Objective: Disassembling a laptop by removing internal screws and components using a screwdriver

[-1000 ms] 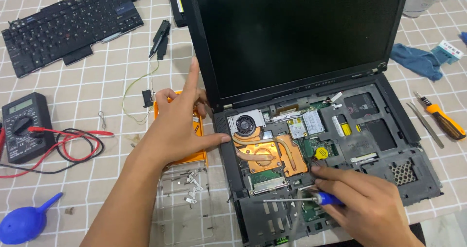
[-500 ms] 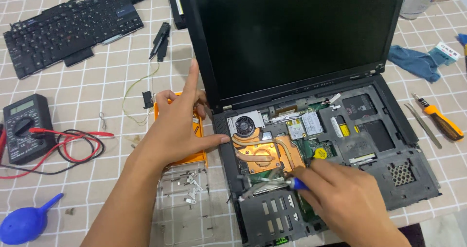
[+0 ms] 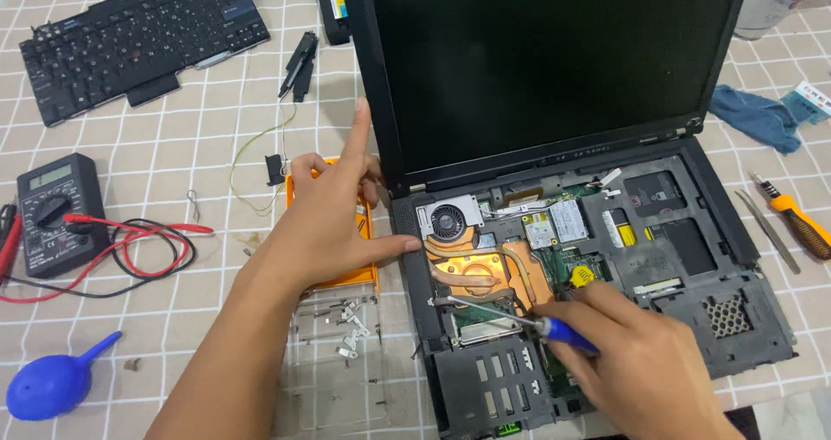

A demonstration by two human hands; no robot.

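Note:
An opened black laptop (image 3: pixel 692 258) lies with its keyboard removed, showing a copper heatsink (image 3: pixel 480 271), a fan (image 3: pixel 448 219) and green boards. My right hand (image 3: pixel 636 366) grips a blue-handled screwdriver (image 3: pixel 563 334), whose metal shaft points left and reaches the lower part of the heatsink. My left hand (image 3: pixel 333 219) rests on the laptop's left edge, thumb against the chassis beside the fan, index finger pointing up. Under that hand lies an orange tray (image 3: pixel 368 271).
A detached keyboard (image 3: pixel 143 42) lies at the far left. A multimeter (image 3: pixel 56 210) with red and black leads sits left. A blue air blower (image 3: pixel 52 388), a clear box of screws (image 3: pixel 342 353), an orange screwdriver (image 3: pixel 801 223), tweezers (image 3: pixel 766 232) and a blue cloth (image 3: pixel 757 115) surround the laptop.
My right hand has moved up and left with the screwdriver, bringing its tip from the lower board area to the heatsink. My left hand has stayed put.

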